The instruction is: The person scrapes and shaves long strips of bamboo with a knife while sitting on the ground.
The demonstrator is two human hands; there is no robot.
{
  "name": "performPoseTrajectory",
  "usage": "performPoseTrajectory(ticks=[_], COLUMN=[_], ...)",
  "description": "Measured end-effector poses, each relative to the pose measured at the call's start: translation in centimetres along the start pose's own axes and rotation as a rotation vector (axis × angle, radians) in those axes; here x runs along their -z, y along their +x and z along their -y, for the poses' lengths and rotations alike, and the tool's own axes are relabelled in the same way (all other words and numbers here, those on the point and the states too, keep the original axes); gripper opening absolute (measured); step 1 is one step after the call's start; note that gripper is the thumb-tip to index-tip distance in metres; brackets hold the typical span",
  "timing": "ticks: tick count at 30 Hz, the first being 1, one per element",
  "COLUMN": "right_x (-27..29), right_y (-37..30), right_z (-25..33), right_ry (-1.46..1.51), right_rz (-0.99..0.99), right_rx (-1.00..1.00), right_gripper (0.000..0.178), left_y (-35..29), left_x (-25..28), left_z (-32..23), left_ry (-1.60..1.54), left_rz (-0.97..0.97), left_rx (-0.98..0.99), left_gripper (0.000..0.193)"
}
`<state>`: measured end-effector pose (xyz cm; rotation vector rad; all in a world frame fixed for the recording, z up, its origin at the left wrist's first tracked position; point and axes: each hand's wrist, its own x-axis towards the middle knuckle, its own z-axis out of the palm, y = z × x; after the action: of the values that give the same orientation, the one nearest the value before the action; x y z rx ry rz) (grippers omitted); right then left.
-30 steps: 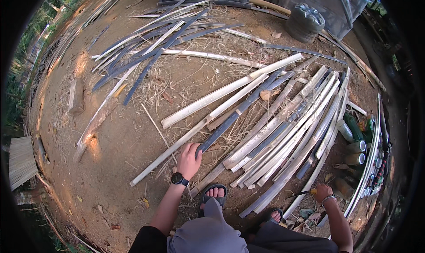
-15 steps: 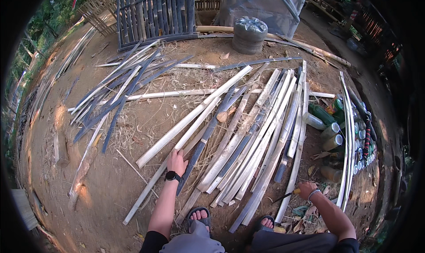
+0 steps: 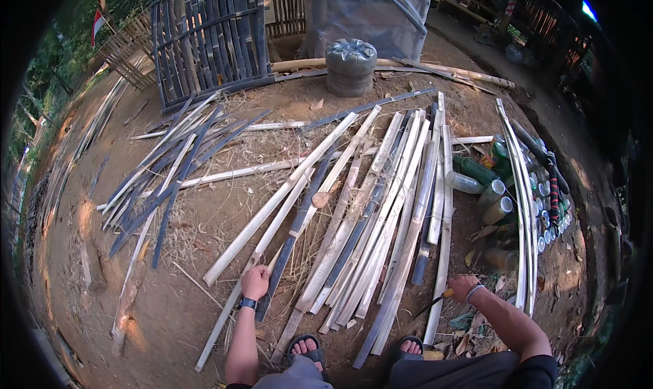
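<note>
My left hand (image 3: 255, 282) is closed at the lower end of a pale split-bamboo strip (image 3: 289, 208), left of the middle; exactly how the fingers grip it is hidden. A dark-skinned bamboo strip (image 3: 294, 234) lies just right of that hand. My right hand (image 3: 464, 288) is wrapped round the yellow handle of a knife (image 3: 431, 305). Its dark, narrow blade points down and left, across the lower part of a long bamboo strip (image 3: 443, 253). Between my hands several pale and dark strips (image 3: 381, 232) lie in a loose, lengthwise pile.
Another heap of strips (image 3: 170, 171) lies at the left. Glass bottles (image 3: 495, 193) and upright-looking pale strips (image 3: 520, 212) stand along the right. A dark plastic container (image 3: 351, 69) and a bamboo panel (image 3: 211, 42) are at the back. My sandalled foot (image 3: 306, 348) is near the pile's lower end.
My left hand has drawn down toward me and its fingers have closed. A pale strip face now shows beside the dark strip. The right hand still holds the knife. The whole view has shifted.
</note>
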<state>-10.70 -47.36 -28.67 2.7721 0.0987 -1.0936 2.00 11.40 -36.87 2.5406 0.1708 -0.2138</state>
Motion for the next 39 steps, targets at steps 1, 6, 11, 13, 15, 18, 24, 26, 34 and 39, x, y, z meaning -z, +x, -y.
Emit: performPoseTrajectory(ticks=[1, 6, 11, 13, 15, 18, 24, 26, 34, 39], right_x=[-0.1, 0.0, 1.3, 1.9, 1.3, 0.1, 0.0, 0.6, -1.1, 0.5], right_y=[-0.1, 0.2, 0.1, 0.0, 0.0, 0.0, -0.2, -0.1, -0.4, -0.4], right_z=[-0.2, -0.1, 0.8, 1.3, 0.9, 0.5, 0.6, 1.0, 0.4, 1.4], right_ry=[0.001, 0.007, 0.01, -0.001, 0.002, 0.019, 0.017, 0.014, 0.022, 0.027], right_rz=[0.015, 0.035, 0.012, 0.014, 0.003, -0.005, 0.042, 0.046, 0.022, 0.065], right_rx=[-0.003, 0.004, -0.012, 0.003, 0.006, 0.006, -0.016, -0.019, 0.006, -0.001], right_gripper=[0.029, 0.027, 0.025, 0.026, 0.026, 0.028, 0.029, 0.029, 0.027, 0.027], left_y=[-0.7, -3.9, -6.6, -7.5, -8.1, -9.3, -8.5, -8.5, -9.1, -10.5], left_x=[0.3, 1.4, 1.5, 1.6, 0.8, -0.4, -1.1, -0.4, 4.4, 1.5], left_z=[0.0, -0.7, -2.8, -3.3, -3.1, -3.6, -2.3, -1.8, -4.7, -7.8], left_ry=[-0.067, -0.437, -0.454, -0.392, -0.322, -0.164, -0.388, -0.323, 0.368, 0.42], left_rz=[0.078, 0.284, 0.371, 0.363, 0.326, 0.221, 0.567, 0.485, -0.191, -0.152], left_rx=[0.023, 0.099, -0.002, -0.047, -0.038, -0.029, -0.018, -0.118, 0.014, -0.187], left_gripper=[0.017, 0.034, 0.058, 0.067, 0.078, 0.076, 0.046, 0.034, 0.048, 0.048])
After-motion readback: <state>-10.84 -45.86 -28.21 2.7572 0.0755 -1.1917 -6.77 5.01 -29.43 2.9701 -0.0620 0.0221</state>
